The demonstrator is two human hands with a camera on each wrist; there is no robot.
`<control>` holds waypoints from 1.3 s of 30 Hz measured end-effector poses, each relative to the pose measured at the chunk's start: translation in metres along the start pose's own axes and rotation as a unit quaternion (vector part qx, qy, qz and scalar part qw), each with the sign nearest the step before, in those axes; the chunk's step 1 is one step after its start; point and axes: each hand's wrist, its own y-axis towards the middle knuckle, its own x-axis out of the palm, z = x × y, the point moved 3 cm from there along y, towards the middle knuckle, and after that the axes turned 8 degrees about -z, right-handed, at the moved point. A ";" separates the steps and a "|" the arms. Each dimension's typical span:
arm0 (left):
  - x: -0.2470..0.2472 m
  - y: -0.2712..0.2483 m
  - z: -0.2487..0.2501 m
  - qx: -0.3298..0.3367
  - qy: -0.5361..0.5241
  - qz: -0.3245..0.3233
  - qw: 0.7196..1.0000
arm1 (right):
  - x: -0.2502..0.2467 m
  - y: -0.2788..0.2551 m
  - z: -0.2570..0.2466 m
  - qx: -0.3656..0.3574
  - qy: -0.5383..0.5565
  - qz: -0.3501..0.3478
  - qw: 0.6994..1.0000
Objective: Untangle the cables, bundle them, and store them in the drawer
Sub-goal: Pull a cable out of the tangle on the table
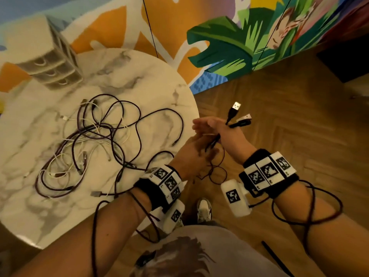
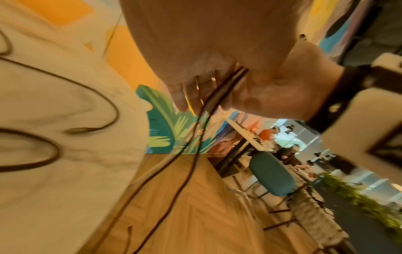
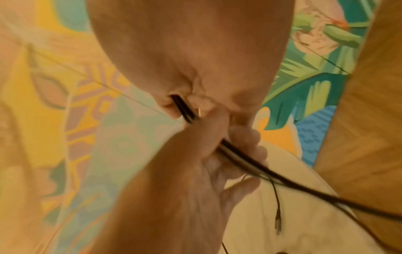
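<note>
A tangle of dark and white cables lies on the round marble table. Just off the table's right edge, my right hand grips a few dark cables; their plugs stick out past the back of the hand. My left hand sits right below and holds the same strands. In the left wrist view the strands run down from the fingers toward the floor. In the right wrist view my right hand and my left hand both clasp the cables. The small drawer unit stands at the table's far left, its drawers closed.
A painted wall runs behind the table. Wooden floor lies to the right, with my shoe below the hands. Loose cable loops hang over my forearms. A teal chair stands farther off.
</note>
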 end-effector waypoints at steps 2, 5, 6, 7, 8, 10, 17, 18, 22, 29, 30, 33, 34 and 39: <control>-0.013 0.010 -0.034 -0.049 0.045 0.009 0.998 | -0.008 0.004 0.004 -0.009 0.058 0.051 0.997; -0.039 0.024 -0.084 -0.118 0.205 0.030 0.971 | -0.014 0.003 0.008 -0.009 0.074 0.081 0.994; -0.047 0.028 -0.097 -0.146 0.245 0.030 0.958 | -0.015 0.002 0.010 -0.006 0.056 0.084 0.995; -0.053 0.032 -0.107 -0.175 0.282 0.023 0.943 | -0.016 0.001 0.013 -0.005 0.037 0.087 0.996; -0.057 0.036 -0.115 -0.198 0.315 0.009 0.928 | -0.018 0.001 0.017 -0.003 0.020 0.090 0.996; -0.058 0.043 -0.123 -0.220 0.363 -0.016 0.905 | -0.020 0.003 0.025 0.006 -0.010 0.094 0.996; -0.028 0.056 -0.126 -0.192 0.430 -0.026 0.882 | -0.028 0.000 0.037 0.034 -0.093 0.075 0.992; -0.025 0.056 -0.121 -0.189 0.403 -0.022 0.895 | -0.031 0.000 0.040 0.037 -0.102 0.074 0.991; -0.012 0.045 -0.075 -0.091 0.253 0.033 0.963 | -0.035 0.009 0.061 0.094 -0.112 0.068 0.987; 0.004 -0.001 -0.036 -0.029 0.215 -0.046 0.975 | -0.001 0.041 0.056 0.103 -0.052 -0.001 0.993; 0.001 -0.004 -0.041 -0.035 0.214 -0.051 0.975 | 0.004 0.042 0.052 0.087 -0.070 -0.024 0.994; -0.011 -0.004 -0.052 -0.084 0.131 -0.042 0.987 | 0.016 0.040 0.042 0.046 -0.130 -0.066 0.988; -0.016 -0.003 -0.056 -0.122 -0.013 -0.028 0.992 | 0.017 0.040 0.040 0.032 -0.148 -0.064 0.986; -0.055 0.005 -0.072 -0.133 -0.574 0.208 0.780 | 0.028 0.031 0.052 0.014 -0.215 -0.103 0.971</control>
